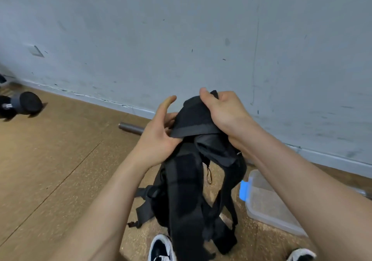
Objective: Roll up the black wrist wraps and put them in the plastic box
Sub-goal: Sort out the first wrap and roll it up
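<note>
Aloft, wraps [193,117] held, left hand [159,133], right hand [223,111], dumbbell print [8,105] blurred

Dangling wrist wraps [185,190] beside plastic box [267,202], open floor [50,160] leftward, bar [130,128] seemingly against wall [181,39]

The left hand [159,135], right hand [223,111] and forearms [112,196] are bare, the sneakers [161,248] dark with white toes.

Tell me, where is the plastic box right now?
In the head view, the plastic box sits on the floor at the lower right, just right of the dangling black wrist wraps and partly hidden under the person's right forearm.
</note>
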Demonstrator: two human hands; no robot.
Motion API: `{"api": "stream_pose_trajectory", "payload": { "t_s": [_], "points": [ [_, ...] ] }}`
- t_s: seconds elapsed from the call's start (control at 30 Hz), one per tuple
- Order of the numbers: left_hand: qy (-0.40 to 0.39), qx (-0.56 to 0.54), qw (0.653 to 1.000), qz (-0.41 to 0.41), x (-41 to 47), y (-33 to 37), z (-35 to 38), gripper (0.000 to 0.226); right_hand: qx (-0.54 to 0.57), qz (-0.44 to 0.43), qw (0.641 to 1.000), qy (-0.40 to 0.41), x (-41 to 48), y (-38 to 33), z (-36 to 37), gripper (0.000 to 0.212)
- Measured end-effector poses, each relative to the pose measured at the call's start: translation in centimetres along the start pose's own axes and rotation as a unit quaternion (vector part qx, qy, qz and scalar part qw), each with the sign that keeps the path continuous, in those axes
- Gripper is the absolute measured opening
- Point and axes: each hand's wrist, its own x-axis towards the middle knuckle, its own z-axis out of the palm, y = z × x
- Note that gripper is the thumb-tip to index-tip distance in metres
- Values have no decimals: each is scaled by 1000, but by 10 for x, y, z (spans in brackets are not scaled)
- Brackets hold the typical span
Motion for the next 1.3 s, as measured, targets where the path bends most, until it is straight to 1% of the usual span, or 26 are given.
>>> {"api": "stream_pose_trajectory", "payload": {
  "t_s": [0.07,0.13,0.2,0.27,0.37,0.47,0.5,0.6,0.63,0.67,0.7,0.73,0.77,0.8,0.83,0.87,0.9,0.93,0.97,1.0,1.03,1.1,1.13,1.17,1.23,1.3],
  "points": [
    [43,46,998,25,10,-8,2,65,-19,-11,1000,13,3,-11,1,46],
    [91,71,993,27,19,-16,3,65,-27,-27,999,21,6,-21,1,47],
    [165,85,982,17,28,-21,-3,66,10,-42,999,31,8,-34,4,41],
    [214,106,971,-3,35,-26,-9,62,61,-38,996,43,9,-47,5,31],
    [224,146,962,-59,38,-36,-13,49,120,-17,991,60,10,-58,10,20],
    [200,156,960,-122,37,-50,-17,41,163,47,982,85,12,-50,17,15],
    [183,148,960,-154,37,-56,-22,43,177,79,976,97,12,-45,20,14],
    [124,116,952,-256,32,-68,-38,63,234,179,948,122,17,-27,38,12],
    [111,123,950,-264,29,-67,-41,68,250,203,939,123,19,-23,46,13],
    [117,129,951,-254,26,-59,-44,70,261,222,932,120,22,-21,53,13],
    [148,112,957,-221,23,-49,-48,66,271,235,926,113,24,-20,59,13],
    [188,51,963,-187,19,-37,-55,55,282,244,922,107,28,-20,65,13],
    [208,-50,962,-167,14,-24,-63,40,292,249,917,105,31,-20,72,14],
    [173,-146,960,-164,8,-13,-70,27,298,253,915,105,35,-18,78,16],
    [104,-204,959,-167,0,-5,-75,25,297,257,914,105,37,-17,84,17],
    [24,-185,969,-164,-8,-3,-77,32,291,261,915,104,39,-15,91,18],
    [-29,-126,980,-151,-14,-2,-77,44,279,265,918,101,39,-13,98,19],
    [-48,-54,989,-130,-16,-7,-74,57,262,268,921,102,40,-11,102,20],
    [-35,8,994,-108,-16,-9,-70,65,247,272,924,105,41,-11,104,21],
    [-21,60,994,-89,-16,-14,-70,69,228,274,928,108,44,-14,104,21],
    [-32,98,992,-76,-16,-19,-70,71,210,274,932,107,47,-20,102,19],
    [-116,188,973,-70,-20,-26,-75,74,180,257,945,91,57,-39,90,18],
    [-144,217,962,-79,-22,-31,-78,74,169,240,953,70,62,-50,84,22],
    [-152,232,957,-87,-25,-34,-82,73,162,222,960,45,66,-63,79,27],
    [-131,245,956,-97,-25,-41,-87,73,154,185,971,-5,67,-86,75,33],
    [-131,288,938,-140,-20,-51,-89,73,163,166,972,-31,65,-98,78,34]
  ]
}}
